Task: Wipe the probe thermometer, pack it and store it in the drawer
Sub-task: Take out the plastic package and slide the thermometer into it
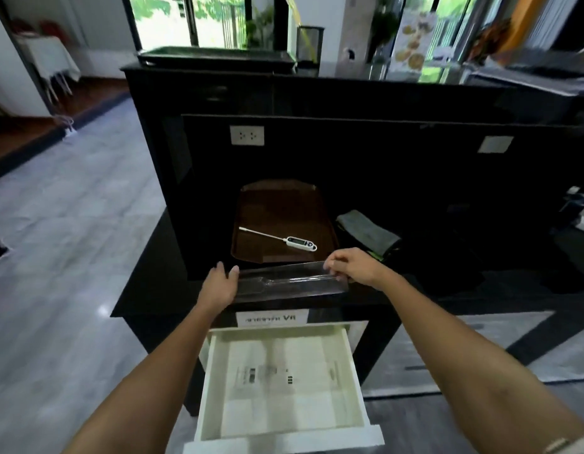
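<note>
Clear plastic case (pixel 290 283) was held btwn both hands at counter edge. L hand (pixel 218 285) lay flat, fingers straight against one end; R hand (pixel 349 265) pinched the other. Probe thermometer (pixel 280 239) lay unpacked on brown tray (pixel 271 198) just beyond hands. Open drawer (pixel 280 381) sat below them. Risk: only one end gripped, so flimsy case could slip & fall

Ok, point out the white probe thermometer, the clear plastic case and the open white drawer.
White probe thermometer (pixel 299 241): head view, on its display body.
Clear plastic case (pixel 290 283): head view, middle of its long side.
Open white drawer (pixel 284 442): head view, on its front panel.
</note>
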{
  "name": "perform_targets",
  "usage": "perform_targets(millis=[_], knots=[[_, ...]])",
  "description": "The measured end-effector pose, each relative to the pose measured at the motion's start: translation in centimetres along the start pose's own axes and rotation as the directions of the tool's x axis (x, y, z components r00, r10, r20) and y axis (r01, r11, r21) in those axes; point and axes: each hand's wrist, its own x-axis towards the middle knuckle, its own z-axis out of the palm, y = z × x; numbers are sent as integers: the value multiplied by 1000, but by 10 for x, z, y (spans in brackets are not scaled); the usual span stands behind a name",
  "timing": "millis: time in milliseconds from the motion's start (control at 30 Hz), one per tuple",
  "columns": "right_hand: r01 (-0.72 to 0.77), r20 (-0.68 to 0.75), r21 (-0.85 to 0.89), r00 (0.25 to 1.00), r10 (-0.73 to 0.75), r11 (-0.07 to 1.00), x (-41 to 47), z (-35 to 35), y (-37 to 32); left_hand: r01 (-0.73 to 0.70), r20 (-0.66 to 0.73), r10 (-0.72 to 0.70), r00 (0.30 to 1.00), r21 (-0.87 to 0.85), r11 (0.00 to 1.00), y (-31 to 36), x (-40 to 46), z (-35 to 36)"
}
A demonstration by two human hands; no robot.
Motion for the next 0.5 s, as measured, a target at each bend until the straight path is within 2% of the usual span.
perform_targets(millis=[33, 67, 100, 133, 200, 267, 300, 333, 400, 433, 500], knots=[[49, -56, -16, 997, -50, 999, 4, -3, -8, 89, -37, -97, 995, -174, 981, 12, -2, -2], [105, -114, -35, 988, -108, 994, 7, -5, -16, 179, -23, -201, 979, -369, 912, 24, -4, -5], [163, -170, -54, 971, -170, 985, 12, -6, -26, 246, 46, -268, 962, -568, 785, 36, -5, -10], [209, -218, -71, 951, -220, 975, 15, -4, -32, 296, 156, -274, 949, -743, 601, 46, -8, -11], [285, -286, -123, 907, -309, 951, 22, 3, -46, 321, 307, -95, 947, -925, 204, 64, -15, -14], [381, -322, -284, 827, -462, 880, 25, 12, -53, 255, 253, 58, 966, -966, -33, 77, -20, -15], [423, -334, -420, 751, -570, 803, 25, 16, -54, 215, 207, 80, 975, -969, -118, 80, -20, -15], [448, -326, -562, 652, -684, 695, 26, 18, -54, 182, 167, 98, 981, -967, -180, 82, -18, -17], [445, -233, -766, 480, -846, 463, 27, 22, -48, 144, 115, 140, 983, -965, -221, 81, -14, -20], [442, -181, -813, 429, -885, 380, 31, 23, -47, 133, 99, 154, 983, -965, -227, 79, -11, -22], [462, -121, -833, 384, -915, 304, 36, 27, -43, 112, 83, 132, 988, -967, -229, 73, -6, -22]])
